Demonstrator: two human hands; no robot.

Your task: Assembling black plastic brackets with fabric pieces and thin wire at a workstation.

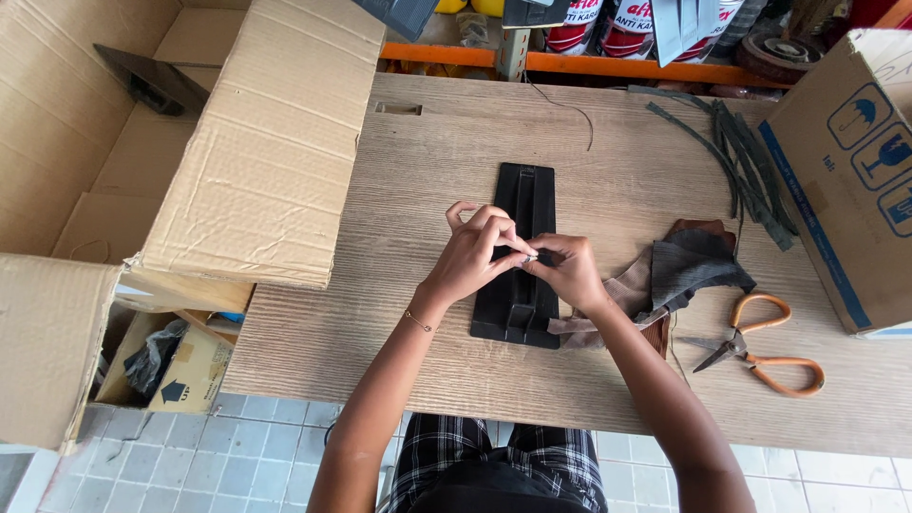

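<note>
Both your hands are together over the middle of the wooden table (427, 190), fingertips meeting on a small pale piece (532, 256); it's too tiny to say what it is. Your left hand (475, 252) pinches it from the 9 o'clock side, fingers arched high, probably to keep your view open. Your right hand (568, 271) closes on it from 3 o'clock, clamped tight. You're holding it just above the long black plastic jig (518, 285), which lies lengthwise toward you, so the piece sits right over its centre channel.

At 3 o'clock of your right hand, a heap of brown and dark leather scraps (684, 271) lies within easy reach. Beyond it, at 4 o'clock, orange-handled scissors (760, 351) rest with their blades apart. Dark strips (746, 166) fan out at 1 o'clock, and an open cardboard box (256, 142) stands at 10 o'clock.
</note>
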